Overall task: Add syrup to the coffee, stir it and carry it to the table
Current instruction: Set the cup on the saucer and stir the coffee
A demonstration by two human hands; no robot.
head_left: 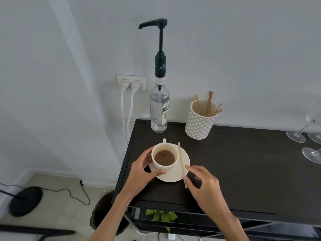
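Seemingly, stirrer (181, 164) (wooden) between fingers (188, 180).

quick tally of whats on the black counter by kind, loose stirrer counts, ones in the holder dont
Syrup bottle: 1
Patterned stick holder: 1
Coffee cup: 1
Saucer: 1
Loose wooden stirrer: 1
Wine glasses, partly cut off at the right edge: 3 visible
Total: 8
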